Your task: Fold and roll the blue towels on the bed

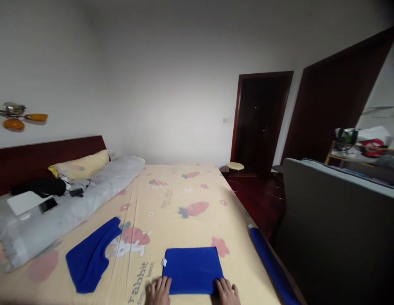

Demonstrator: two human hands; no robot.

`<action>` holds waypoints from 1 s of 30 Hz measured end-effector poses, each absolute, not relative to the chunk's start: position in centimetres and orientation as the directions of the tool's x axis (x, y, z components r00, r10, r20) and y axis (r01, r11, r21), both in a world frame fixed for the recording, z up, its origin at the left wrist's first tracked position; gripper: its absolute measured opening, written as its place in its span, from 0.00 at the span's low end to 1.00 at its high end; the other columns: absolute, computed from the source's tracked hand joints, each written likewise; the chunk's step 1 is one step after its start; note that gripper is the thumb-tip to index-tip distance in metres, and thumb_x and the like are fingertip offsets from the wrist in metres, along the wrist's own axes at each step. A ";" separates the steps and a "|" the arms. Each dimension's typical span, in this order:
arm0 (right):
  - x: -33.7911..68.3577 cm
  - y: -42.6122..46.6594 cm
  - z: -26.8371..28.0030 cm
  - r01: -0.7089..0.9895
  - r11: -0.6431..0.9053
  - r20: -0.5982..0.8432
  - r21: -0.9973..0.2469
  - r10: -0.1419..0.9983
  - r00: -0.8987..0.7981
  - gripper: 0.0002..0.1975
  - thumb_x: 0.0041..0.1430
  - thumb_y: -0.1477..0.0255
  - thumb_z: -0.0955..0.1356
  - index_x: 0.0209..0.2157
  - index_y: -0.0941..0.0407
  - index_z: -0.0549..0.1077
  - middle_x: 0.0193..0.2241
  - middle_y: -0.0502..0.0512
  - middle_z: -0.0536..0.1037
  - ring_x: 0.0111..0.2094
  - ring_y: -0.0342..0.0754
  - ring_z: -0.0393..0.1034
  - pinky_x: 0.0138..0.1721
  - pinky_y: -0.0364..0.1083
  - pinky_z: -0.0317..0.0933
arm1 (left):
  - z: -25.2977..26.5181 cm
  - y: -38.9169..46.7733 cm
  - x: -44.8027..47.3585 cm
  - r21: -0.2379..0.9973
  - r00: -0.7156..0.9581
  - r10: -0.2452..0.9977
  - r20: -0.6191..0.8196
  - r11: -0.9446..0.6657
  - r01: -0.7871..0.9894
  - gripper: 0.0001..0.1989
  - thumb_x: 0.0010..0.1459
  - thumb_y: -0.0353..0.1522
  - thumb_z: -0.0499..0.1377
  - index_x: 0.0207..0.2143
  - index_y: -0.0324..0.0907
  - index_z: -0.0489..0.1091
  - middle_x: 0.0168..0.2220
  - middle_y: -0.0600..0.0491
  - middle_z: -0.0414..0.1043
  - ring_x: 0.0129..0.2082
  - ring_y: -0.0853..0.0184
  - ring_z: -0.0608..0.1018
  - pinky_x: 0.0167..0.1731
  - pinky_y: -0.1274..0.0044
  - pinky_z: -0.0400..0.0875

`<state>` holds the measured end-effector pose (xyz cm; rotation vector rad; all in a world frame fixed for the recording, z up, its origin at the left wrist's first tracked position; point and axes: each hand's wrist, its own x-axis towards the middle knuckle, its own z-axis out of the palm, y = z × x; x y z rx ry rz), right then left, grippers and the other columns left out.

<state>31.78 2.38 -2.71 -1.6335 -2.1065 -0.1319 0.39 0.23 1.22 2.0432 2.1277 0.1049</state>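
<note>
Bed (184, 190) with blue cloths (192, 270)

A single head-worn view looks forward and down along the bed (184, 190), hands (158, 292) nearest.

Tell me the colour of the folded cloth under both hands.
Solid royal blue folded cloth, with a small white tag; head view.

Left hand (158, 291) & right hand (227, 292): wrists, forearms cut off by bottom edge. Fingertip contact w/ folded blue cloth (193, 270): near edge partly hidden under fingers. Blue roll (273, 267) at bed edge: lower end cut off. Shelf items (363, 142) far right: blurred, unidentifiable.
</note>
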 end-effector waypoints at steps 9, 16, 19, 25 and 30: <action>30.6 2.5 2.1 0.927 0.239 0.262 -0.289 0.951 -0.164 0.18 0.52 0.75 0.60 0.43 0.53 0.73 0.44 0.56 0.78 0.49 0.55 0.68 0.54 0.56 0.52 | 5.2 -0.2 -0.4 0.283 0.064 0.998 -0.016 -0.057 0.957 0.20 0.52 0.29 0.48 0.45 0.51 0.71 0.49 0.56 0.76 0.53 0.65 0.71 0.55 0.71 0.61; 31.1 3.5 1.3 0.958 0.149 0.295 -0.246 0.953 -0.073 0.21 0.54 0.76 0.60 0.48 0.53 0.73 0.44 0.58 0.79 0.46 0.56 0.71 0.48 0.56 0.60 | 4.6 0.1 -1.9 0.198 -0.152 0.987 -0.054 0.160 0.967 0.23 0.56 0.31 0.46 0.53 0.47 0.67 0.55 0.52 0.73 0.57 0.64 0.70 0.58 0.71 0.61; 30.5 3.9 0.5 0.969 0.124 0.386 -0.213 0.922 -0.033 0.22 0.57 0.75 0.59 0.52 0.50 0.70 0.51 0.58 0.76 0.51 0.56 0.70 0.50 0.57 0.61 | 4.0 0.5 -1.1 0.156 -0.132 0.986 0.106 0.115 0.981 0.26 0.58 0.29 0.43 0.56 0.48 0.66 0.58 0.51 0.71 0.59 0.61 0.69 0.58 0.66 0.63; 25.8 3.1 -2.4 0.819 0.552 0.412 -0.158 0.790 -0.453 0.24 0.57 0.68 0.63 0.56 0.42 0.66 0.55 0.49 0.73 0.52 0.52 0.71 0.48 0.50 0.66 | 1.4 0.8 5.0 0.295 0.248 0.968 -0.023 -0.231 0.927 0.36 0.48 0.25 0.48 0.62 0.50 0.54 0.65 0.57 0.55 0.65 0.63 0.60 0.64 0.67 0.59; 26.2 2.4 -4.0 0.840 0.505 0.413 -0.201 0.821 -0.395 0.24 0.59 0.65 0.62 0.57 0.37 0.62 0.56 0.47 0.70 0.53 0.53 0.70 0.46 0.52 0.68 | -0.8 0.0 5.8 0.385 0.219 0.972 -0.089 -0.169 0.907 0.40 0.47 0.26 0.48 0.63 0.55 0.44 0.67 0.63 0.42 0.68 0.62 0.52 0.67 0.60 0.51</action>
